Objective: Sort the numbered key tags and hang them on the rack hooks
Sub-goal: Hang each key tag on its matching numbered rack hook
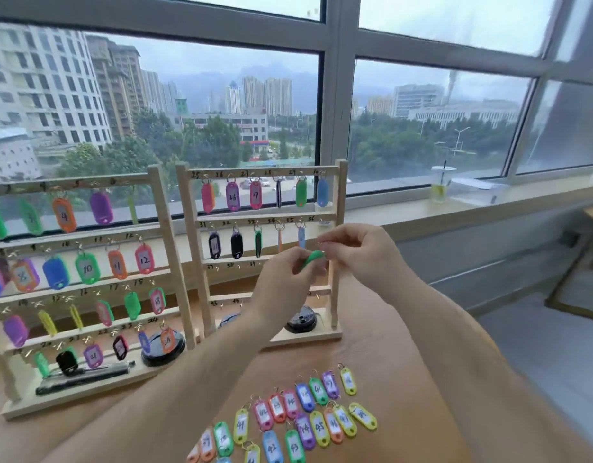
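Head view: left hand (285,279) fingers pinch the green tag (313,258), right hand (358,248) fingers pinch its ring (322,242).

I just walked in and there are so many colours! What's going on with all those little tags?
A person is hanging numbered key tags on two wooden racks. Their left hand holds a green tag while the right hand pinches its ring, in front of the right rack. The left rack looks nearly full; the right rack has only its top two rows hung. More tags lie in rows on the table.
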